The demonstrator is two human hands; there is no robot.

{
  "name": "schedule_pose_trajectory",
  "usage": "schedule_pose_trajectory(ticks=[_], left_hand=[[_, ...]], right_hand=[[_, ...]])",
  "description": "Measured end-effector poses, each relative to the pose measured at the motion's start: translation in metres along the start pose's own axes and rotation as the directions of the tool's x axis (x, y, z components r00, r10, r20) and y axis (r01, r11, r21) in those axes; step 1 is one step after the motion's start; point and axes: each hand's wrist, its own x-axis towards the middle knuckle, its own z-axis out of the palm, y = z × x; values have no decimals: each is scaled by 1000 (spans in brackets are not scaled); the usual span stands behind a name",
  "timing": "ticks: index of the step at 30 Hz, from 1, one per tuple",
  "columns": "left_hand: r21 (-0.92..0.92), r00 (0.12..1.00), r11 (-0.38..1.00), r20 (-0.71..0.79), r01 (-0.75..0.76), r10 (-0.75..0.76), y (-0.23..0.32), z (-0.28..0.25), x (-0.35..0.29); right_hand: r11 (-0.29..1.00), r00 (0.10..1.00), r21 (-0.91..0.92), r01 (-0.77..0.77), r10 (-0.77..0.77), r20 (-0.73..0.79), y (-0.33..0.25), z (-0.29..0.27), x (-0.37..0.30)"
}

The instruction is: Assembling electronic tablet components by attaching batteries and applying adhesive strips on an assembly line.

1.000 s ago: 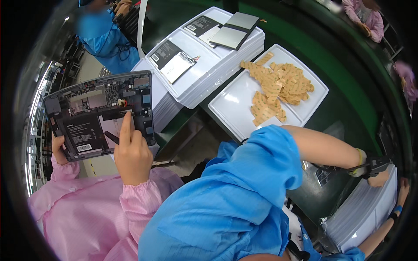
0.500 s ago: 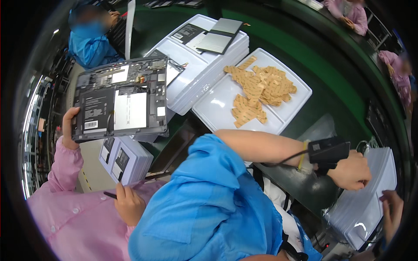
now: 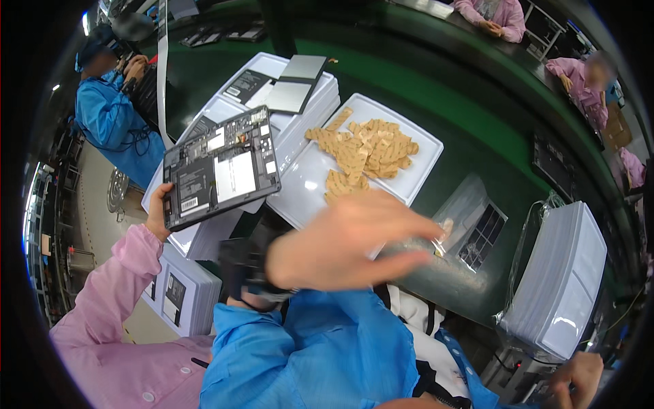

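My left hand (image 3: 344,245), blurred by motion, reaches rightward in front of a white tray (image 3: 293,194). Its thumb and fingers are apart and nothing shows between them. A black device is strapped round that wrist, above a blue sleeve. Tan paper-like pieces (image 3: 378,153) lie heaped in the tray, behind the hand. My right hand (image 3: 579,378) is low at the right, below a stack of white trays (image 3: 569,286) and apart from it; its fingers are smeared. Past my left fingertips lie a clear plastic bag (image 3: 453,211) and a dark gridded sheet (image 3: 485,235).
At left, a person in a pink sleeve (image 3: 126,266) holds up an opened tablet-like device (image 3: 235,174). Flat battery packs (image 3: 296,85) rest on stacked white trays (image 3: 327,102). Another tray stack (image 3: 197,293) stands lower left. People in blue and pink work farther off.
My left hand has swung left from the tray stack to in front of the tan pieces. My right hand has dropped away from the stack. The view has shifted; the opened device appears lower.
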Motion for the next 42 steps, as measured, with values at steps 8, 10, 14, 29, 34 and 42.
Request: schedule_pose_trajectory(ticks=[8,10,14,29,34,42], left_hand=[[662,764,488,-645,569,-14,-49,-92,-92],[658,754,467,-657,591,-30,-58,-100,-96],[637,735,417,-668,648,-121,-80,-99,-134],[679,741,307,-648,667,-176,-109,-99,-138],[650,712,295,-659,701,-242,-109,-100,-134],[612,676,288,-678,737,-288,-109,-102,-133]], right_hand=[[706,912,637,310,-410,11,3,2,48],[524,921,770,365,-80,-382,-23,38,65],[628,991,776,58,60,-123,-93,29,160],[522,637,-521,675,-769,54,-155,147,471],[433,615,-624,651,-782,99,-155,150,483],[467,671,-600,650,-723,165,-149,137,487]])
